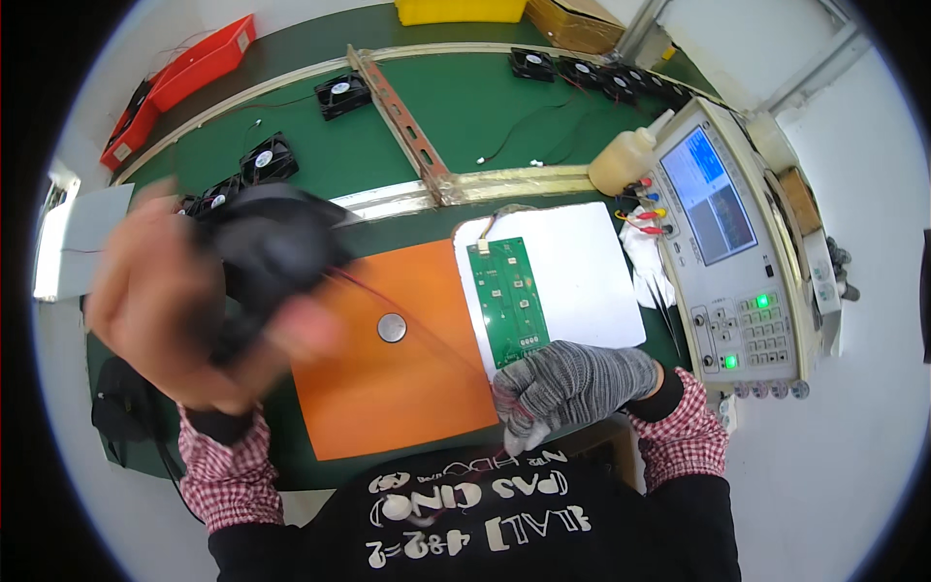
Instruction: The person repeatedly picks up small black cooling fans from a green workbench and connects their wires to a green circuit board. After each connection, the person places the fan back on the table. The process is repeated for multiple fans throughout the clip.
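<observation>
My bare left hand (160, 301), smeared by motion, grips a black cooling fan (267, 247) raised over the left side of the orange mat (407, 407). From the fan, a thin red wire (373, 294) stretches across the mat to my right hand (572, 383). That hand wears a grey knit glove and has its fingers closed around the wire near the mat's right edge. Just beyond it lies a green circuit board (509, 301) with a plug at its far end, on a white sheet (592, 272). A round silver disc (392, 328) rests on the mat.
On the right stands a test instrument (732, 242) with a lit screen and clip leads. A squeeze bottle (623, 160) and tweezers (667, 306) are beside it. Several more fans (621, 82) line the far bench, which a metal rail (398, 121) divides. Red bins (204, 66) sit far left.
</observation>
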A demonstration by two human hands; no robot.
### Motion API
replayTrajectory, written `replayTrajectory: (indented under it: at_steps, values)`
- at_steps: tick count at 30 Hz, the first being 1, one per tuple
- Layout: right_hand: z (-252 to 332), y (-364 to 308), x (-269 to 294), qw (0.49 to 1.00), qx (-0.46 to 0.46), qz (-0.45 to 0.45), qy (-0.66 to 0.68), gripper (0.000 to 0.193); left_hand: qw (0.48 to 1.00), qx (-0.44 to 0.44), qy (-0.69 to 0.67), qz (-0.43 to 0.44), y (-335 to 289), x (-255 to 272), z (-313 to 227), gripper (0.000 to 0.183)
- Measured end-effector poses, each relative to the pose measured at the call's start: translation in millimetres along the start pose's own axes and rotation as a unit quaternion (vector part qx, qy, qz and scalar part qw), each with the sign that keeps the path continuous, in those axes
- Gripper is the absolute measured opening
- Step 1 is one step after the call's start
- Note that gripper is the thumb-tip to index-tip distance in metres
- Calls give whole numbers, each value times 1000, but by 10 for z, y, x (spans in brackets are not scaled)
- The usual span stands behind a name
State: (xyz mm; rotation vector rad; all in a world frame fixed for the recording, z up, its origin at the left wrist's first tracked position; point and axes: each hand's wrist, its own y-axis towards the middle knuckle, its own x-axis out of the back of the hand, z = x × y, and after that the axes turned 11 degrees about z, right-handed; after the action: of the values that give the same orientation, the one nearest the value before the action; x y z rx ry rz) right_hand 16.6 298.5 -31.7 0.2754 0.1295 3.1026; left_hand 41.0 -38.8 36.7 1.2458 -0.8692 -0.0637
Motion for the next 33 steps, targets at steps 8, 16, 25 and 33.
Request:
replayTrajectory:
  at_steps: [8, 16, 25, 33]
  values:
    - [-11, -147, 337, 932, -148, -319, -89, 19, 764, 521, -378, 44, -304, -289, 234, 25]
    - [-505, -91, 399, 900, -78, -420, -81, 16, 869, 252, -249, 346, -625, -666, -346, 34]
    - [-462, -124, 455, 871, -150, -320, -340, 18, 897, 93, -158, 403, -538, -586, -565, 96]
    - [-612, -120, 443, 882, -98, -358, -292, 12, 702, 217, -640, 223, -305, 253, -713, 70]
